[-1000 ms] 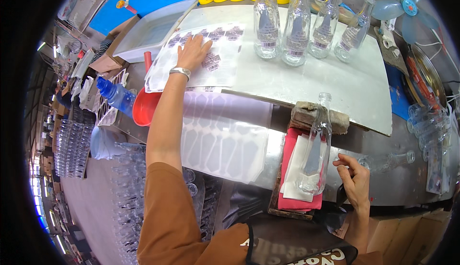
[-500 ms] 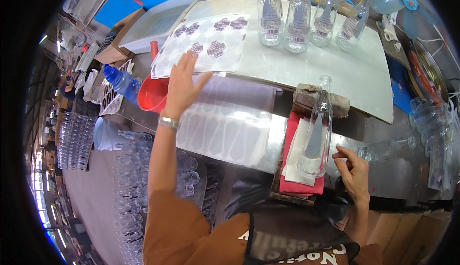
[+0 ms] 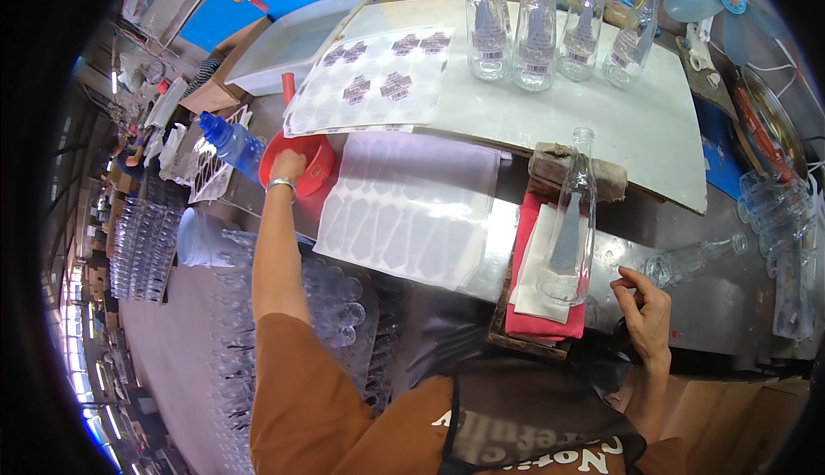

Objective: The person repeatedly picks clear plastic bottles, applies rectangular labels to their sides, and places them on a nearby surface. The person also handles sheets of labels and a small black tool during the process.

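Note:
My left hand (image 3: 289,166) reaches down into a red plastic dipper (image 3: 321,166) with a handle; its fingers point into the bowl and are hidden. My right hand (image 3: 646,310) rests at the front of the bench, fingers loosely bent and apart, holding nothing. Left of it, a clear glass bottle (image 3: 571,243) lies neck-away on a padded wooden stand, over white cloth (image 3: 526,282) and red cloth (image 3: 519,324). A grey tapered label shows on the bottle. Beside the dipper lies a translucent sheet of tapered labels (image 3: 404,213).
A sheet of dark printed labels (image 3: 365,106) lies on the raised white board (image 3: 507,123), where several labelled bottles (image 3: 490,41) stand. One clear bottle (image 3: 692,260) lies at right. A blue-capped bottle (image 3: 230,144) leans by the dipper. Below left stand massed glass bottles (image 3: 258,329).
My left hand has left the printed label sheet and come down into the red dipper. My right hand has shifted only slightly.

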{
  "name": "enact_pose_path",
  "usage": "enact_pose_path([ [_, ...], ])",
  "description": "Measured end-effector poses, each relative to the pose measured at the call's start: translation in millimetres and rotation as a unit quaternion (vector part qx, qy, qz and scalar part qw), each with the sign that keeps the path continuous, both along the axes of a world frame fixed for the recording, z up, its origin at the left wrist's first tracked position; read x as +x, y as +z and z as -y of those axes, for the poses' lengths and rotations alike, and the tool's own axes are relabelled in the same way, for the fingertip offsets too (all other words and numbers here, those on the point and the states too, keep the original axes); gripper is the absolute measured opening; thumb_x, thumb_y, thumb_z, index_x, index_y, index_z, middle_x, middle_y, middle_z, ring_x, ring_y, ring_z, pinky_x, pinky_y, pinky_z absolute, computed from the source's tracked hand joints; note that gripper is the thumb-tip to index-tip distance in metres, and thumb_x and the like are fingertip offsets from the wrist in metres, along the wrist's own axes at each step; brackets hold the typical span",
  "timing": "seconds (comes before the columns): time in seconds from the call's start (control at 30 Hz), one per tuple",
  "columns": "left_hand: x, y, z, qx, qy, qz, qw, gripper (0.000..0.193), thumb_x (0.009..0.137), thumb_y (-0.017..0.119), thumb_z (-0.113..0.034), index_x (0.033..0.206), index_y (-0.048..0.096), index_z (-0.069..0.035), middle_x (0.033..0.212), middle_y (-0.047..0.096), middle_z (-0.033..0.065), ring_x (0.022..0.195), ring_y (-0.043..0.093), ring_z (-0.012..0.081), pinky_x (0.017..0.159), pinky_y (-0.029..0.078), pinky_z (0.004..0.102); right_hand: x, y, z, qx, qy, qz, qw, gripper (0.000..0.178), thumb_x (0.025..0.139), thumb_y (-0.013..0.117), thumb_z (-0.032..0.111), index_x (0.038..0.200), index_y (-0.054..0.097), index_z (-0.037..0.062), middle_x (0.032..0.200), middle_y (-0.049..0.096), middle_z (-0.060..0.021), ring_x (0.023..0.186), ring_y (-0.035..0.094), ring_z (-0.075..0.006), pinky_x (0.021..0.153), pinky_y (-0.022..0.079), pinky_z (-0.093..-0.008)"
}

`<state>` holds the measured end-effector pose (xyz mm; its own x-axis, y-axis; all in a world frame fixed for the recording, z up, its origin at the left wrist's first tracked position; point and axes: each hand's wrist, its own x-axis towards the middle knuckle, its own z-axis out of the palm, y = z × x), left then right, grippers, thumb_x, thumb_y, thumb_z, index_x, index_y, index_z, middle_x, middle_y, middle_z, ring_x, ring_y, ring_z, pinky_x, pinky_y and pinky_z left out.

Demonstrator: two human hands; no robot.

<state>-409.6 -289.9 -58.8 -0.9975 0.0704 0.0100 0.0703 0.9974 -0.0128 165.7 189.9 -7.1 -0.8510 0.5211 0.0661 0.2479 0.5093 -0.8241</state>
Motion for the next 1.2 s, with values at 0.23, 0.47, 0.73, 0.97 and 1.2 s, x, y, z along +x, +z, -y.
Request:
enact_pose_path([
  [0.23, 42.4, 84.0, -98.1, 0.273, -0.026, -0.188, 0.943, 0.047, 0.096, 0.051, -0.039, 0.106, 0.073, 0.001, 0.112, 0.071, 0.0239, 0.110, 0.066, 0.0375, 0.093, 0.051, 0.0412, -2.0, -0.2, 2.4, 0.006, -0.017, 0.050, 0.999, 0.031, 0.089, 0.068, 0.006, 0.119, 0.068, -0.0033, 0.090, 0.076, -0.0094, 0.056, 0.050, -0.0058, 0.056, 0.043, -0.0241],
  [0.47, 76.8, 56.3, -184.9, 0.208, -0.293, -0.035, 0.933, 0.071, 0.104, 0.042, -0.050, 0.154, 0.035, -0.001, 0.162, 0.031, 0.0197, 0.152, 0.025, 0.0323, 0.123, 0.014, 0.0505, -15.9, -1.3, -1.5, 0.025, -0.003, 0.045, 0.999, 0.031, 0.088, 0.069, 0.007, 0.117, 0.068, -0.0037, 0.088, 0.074, -0.0094, 0.054, 0.051, -0.0092, 0.055, 0.043, -0.0256],
  [0.73, 94.6, 60.1, -172.4, 0.172, -0.292, -0.128, 0.932, 0.078, 0.100, 0.050, -0.053, 0.153, 0.035, 0.001, 0.162, 0.031, 0.0199, 0.152, 0.025, 0.0321, 0.122, 0.016, 0.0527, -18.0, 0.1, -0.7, 0.024, -0.008, 0.052, 0.998, 0.032, 0.088, 0.068, 0.007, 0.119, 0.068, -0.0027, 0.090, 0.075, -0.0083, 0.057, 0.048, -0.0069, 0.057, 0.043, -0.0246],
  [0.97, 103.6, 57.1, -135.3, 0.126, -0.390, -0.128, 0.903, 0.063, 0.090, 0.069, -0.025, 0.147, 0.048, -0.006, 0.155, 0.044, 0.0147, 0.143, 0.040, 0.0309, 0.116, 0.032, 0.0473, -7.8, 2.2, 6.4, -0.019, 0.020, 0.022, 0.999, 0.038, 0.086, 0.069, 0.004, 0.123, 0.066, -0.0029, 0.096, 0.075, -0.0085, 0.055, 0.046, -0.0049, 0.054, 0.041, -0.0223],
  [1.2, 111.6, 53.7, -149.1, 0.156, -0.273, -0.239, 0.919, 0.022, 0.084, 0.070, -0.008, 0.106, 0.069, -0.007, 0.117, 0.071, 0.0079, 0.109, 0.066, 0.0277, 0.091, 0.052, 0.0385, -9.7, 0.9, 35.4, -0.015, 0.081, -0.020, 0.996, 0.079, 0.076, 0.078, 0.002, 0.147, 0.045, -0.0017, 0.127, 0.064, -0.0152, 0.052, 0.050, -0.0068, 0.051, 0.044, -0.0232],
])
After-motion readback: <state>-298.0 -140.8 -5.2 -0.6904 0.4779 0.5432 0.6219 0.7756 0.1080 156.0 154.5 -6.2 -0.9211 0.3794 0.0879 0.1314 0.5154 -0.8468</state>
